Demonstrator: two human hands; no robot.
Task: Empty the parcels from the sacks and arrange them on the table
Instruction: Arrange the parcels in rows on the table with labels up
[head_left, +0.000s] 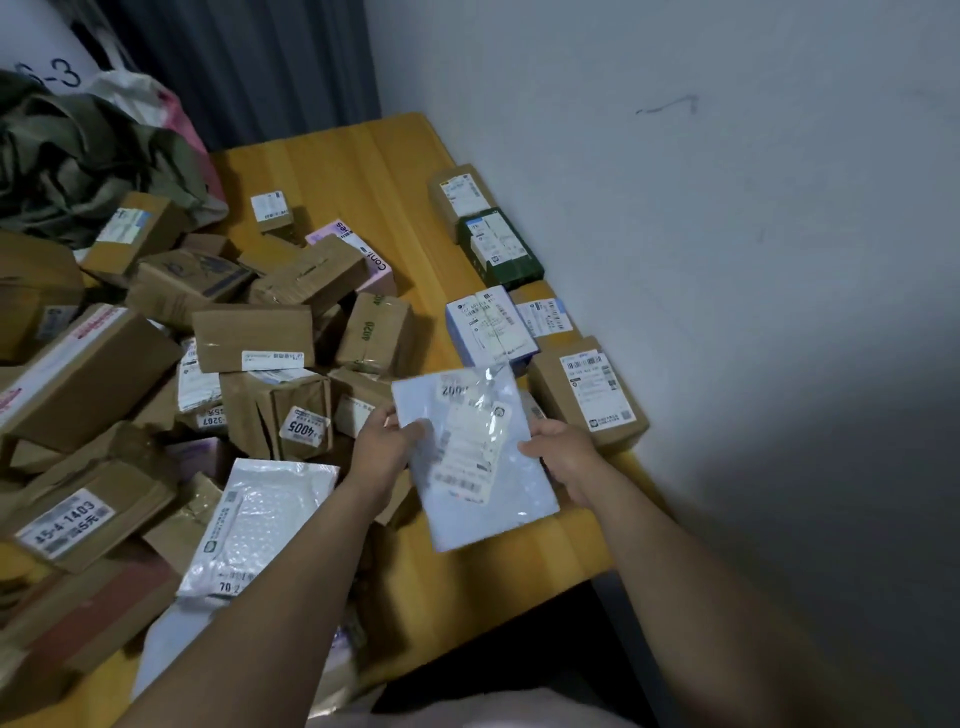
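A flat pale-blue mailer parcel (483, 499) with a white shipping label is held above the yellow table (363, 161). My left hand (382, 441) grips its left edge and my right hand (563, 454) grips its right edge. A row of labelled parcels lies along the wall: a brown box (457, 195), a dark green box (501, 249), a blue-white box (488, 325) and a brown box (592, 395). A loose heap of brown cardboard boxes (249, 338) covers the table's left half. An olive-green sack (78, 156) lies crumpled at the back left.
A white bubble mailer (260, 525) lies on the heap near my left forearm. The grey wall (727, 208) borders the table on the right. A dark curtain (249, 67) hangs behind. Bare tabletop shows between heap and row.
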